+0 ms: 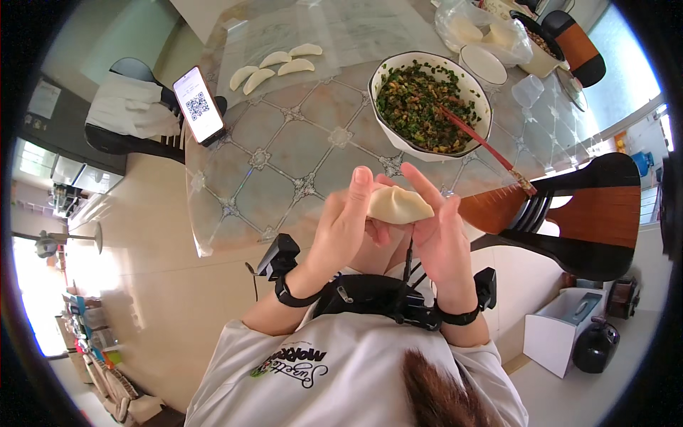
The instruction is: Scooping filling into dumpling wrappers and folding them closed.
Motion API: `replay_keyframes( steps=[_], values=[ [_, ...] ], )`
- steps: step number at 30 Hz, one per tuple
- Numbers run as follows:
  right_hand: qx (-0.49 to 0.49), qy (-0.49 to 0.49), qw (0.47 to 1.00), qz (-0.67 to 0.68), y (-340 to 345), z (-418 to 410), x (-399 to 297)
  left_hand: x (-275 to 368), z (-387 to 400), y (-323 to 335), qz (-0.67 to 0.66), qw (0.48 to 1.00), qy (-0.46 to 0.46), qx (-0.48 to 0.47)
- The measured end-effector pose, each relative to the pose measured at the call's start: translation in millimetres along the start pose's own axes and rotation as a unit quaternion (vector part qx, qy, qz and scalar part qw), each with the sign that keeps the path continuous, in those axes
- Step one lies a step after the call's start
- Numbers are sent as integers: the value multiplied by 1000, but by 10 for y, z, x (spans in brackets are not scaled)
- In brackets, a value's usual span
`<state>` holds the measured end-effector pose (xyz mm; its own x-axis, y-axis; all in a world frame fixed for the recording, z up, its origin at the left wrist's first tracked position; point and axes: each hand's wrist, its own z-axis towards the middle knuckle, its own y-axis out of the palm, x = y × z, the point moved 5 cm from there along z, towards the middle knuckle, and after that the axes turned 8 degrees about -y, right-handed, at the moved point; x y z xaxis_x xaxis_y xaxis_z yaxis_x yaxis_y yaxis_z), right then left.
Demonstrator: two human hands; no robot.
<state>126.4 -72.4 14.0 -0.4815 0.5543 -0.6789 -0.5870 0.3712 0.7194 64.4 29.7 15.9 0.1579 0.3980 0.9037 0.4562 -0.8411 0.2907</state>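
Observation:
A folded dumpling (400, 205) is held up between my two hands, just past the table's near edge. It is a half-moon with a pleat at the middle of its upper edge. My left hand (344, 221) grips its left end, thumb raised beside the wrapper. At the other end, my right hand (440, 235) supports it with the index finger and thumb spread; some fingers are hidden behind and below the dough. Beyond them stands a white bowl (397, 141) of chopped green and brown filling (421, 107), with red chopsticks (488, 147) leaning on its rim.
Several finished dumplings (277, 60) lie on a plastic sheet (352, 40) at the table's far left. A phone (197, 107) stands upright at the left edge. A bag of dough (485, 34), a small white dish (483, 64) and a clear cup (527, 91) sit far right. A chair (581, 219) adjoins the table.

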Motion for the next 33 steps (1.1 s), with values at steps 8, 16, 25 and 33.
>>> replay_keyframes(
  steps=[8, 16, 25, 33],
  values=[
    [48, 6, 979, -197, -124, 5, 19, -9, -23, -46, 48, 998, 25, -13],
    [-8, -124, 944, -305, -109, 10, -142, 42, -93, -46, 43, 993, 85, -65],
    [-116, -267, 836, -465, 89, -47, -341, 205, -255, -59, 253, 905, 341, -31],
    [-1, -188, 866, -464, 49, -12, -334, 90, -207, -56, 39, 979, 199, -16]
  ],
)
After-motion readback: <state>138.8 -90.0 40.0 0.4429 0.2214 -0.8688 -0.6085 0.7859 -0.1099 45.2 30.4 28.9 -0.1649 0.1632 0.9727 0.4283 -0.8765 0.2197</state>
